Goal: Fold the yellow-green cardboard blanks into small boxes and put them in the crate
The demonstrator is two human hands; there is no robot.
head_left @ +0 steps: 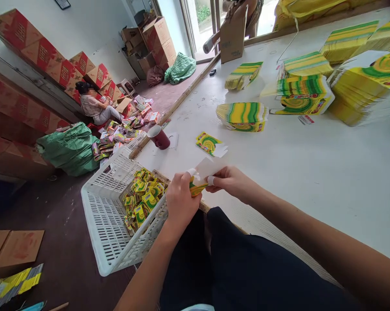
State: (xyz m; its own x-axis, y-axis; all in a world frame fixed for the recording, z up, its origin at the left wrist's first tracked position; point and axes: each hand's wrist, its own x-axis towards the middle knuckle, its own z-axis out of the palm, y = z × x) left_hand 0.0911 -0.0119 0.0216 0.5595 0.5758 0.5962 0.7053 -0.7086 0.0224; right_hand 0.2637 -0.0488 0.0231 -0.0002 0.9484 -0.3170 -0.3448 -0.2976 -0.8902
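Observation:
Over the near edge of the white table, my left hand (183, 196) is closed round a small yellow-green carton (198, 188) with white inner flaps. My right hand (225, 181) pinches the other side of the same carton, its thumb on a white flap. White covers sit on both thumbs. Just beyond my hands lies a flat printed carton blank (209, 143) with a spiral pattern. To the left, a white plastic basket (100, 242) holds many small yellow-green cartons (145, 194).
A maroon mug (158, 137) stands near the table's left edge. Stacks of carton blanks (242, 114) spread across the back and right of the table (295, 181). A cardboard box (233, 39) stands at the far edge. A seated person (94, 103) is among boxes at left.

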